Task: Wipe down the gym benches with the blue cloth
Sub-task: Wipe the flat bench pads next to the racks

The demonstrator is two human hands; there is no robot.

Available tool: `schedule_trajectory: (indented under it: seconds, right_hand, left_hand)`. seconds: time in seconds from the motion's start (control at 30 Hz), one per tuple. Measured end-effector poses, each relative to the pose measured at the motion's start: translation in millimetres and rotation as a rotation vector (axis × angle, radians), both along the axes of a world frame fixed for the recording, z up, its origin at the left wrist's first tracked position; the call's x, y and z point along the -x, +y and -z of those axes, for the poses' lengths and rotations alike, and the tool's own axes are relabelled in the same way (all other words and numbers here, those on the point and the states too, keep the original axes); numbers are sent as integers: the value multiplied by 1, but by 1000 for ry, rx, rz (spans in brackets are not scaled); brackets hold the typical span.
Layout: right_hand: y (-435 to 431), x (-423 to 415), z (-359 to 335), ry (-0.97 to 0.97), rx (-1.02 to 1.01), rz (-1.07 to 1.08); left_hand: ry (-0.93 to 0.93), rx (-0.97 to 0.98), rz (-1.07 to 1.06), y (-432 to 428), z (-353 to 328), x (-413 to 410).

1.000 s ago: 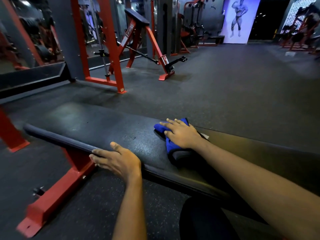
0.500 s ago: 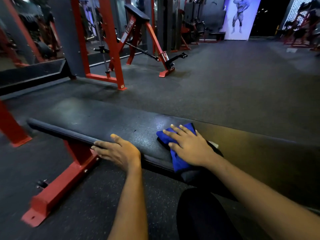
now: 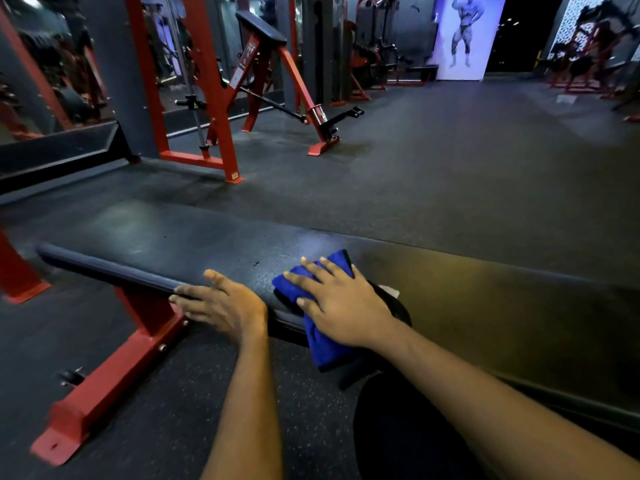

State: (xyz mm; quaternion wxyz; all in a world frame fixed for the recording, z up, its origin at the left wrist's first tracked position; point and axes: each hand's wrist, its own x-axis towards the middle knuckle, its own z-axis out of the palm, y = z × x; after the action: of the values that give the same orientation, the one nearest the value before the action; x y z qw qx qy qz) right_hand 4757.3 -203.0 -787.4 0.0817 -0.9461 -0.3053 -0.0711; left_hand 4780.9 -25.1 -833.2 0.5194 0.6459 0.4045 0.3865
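On the near edge of the black padded gym bench surface point(image 3: 173, 244), the folded blue microfibre cloth point(image 3: 327, 348) is lying flat, with its lower part draping over that edge toward the person. The right hand point(image 3: 341, 306) is pressing down on the cloth, palm flat, fingers straight and spread apart, clasping nothing. The left hand point(image 3: 225, 303) is resting on the same near edge, just beside the cloth, above the red steel frame leg point(image 3: 114, 375). Its fingers are lying extended along the pad's rim with the thumb on top, apparently bracing rather than clutching.

The step in hand is judged to be a wiping stroke on this bench, partway along. The next move is calling for steady downward pressure while the cloth is sliding along the rest of the surface, and for the draped portion not slipping off the edge.
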Motion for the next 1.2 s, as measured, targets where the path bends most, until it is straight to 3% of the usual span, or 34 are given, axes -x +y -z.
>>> schedule_trajectory:
  seconds: [0.3,0.43,0.53,0.73,0.9,1.03,1.2]
  right_hand:
    - [48,-46,-9,112,11,-28]
    - [15,-21,0,29,-31,-70]
    - [-4,-20,-2,74,-31,-69]
    - [17,-102,-12,170,-29,106]
    - [-8,-78,-1,79,-14,42]
    - [-38,-106,-1,148,-46,133]
    - [18,-159,-15,199,-31,220]
  left_hand:
    - [6,6,1,-2,-6,7]
    - [6,5,13,-2,-6,7]
    - [10,5,-2,-1,-5,6]
    - [3,8,-8,-8,-9,8]
    - [-7,2,-21,-9,-10,9]
    - [4,-8,-21,-10,-12,10]
    - [23,-23,-18,-8,-10,8]
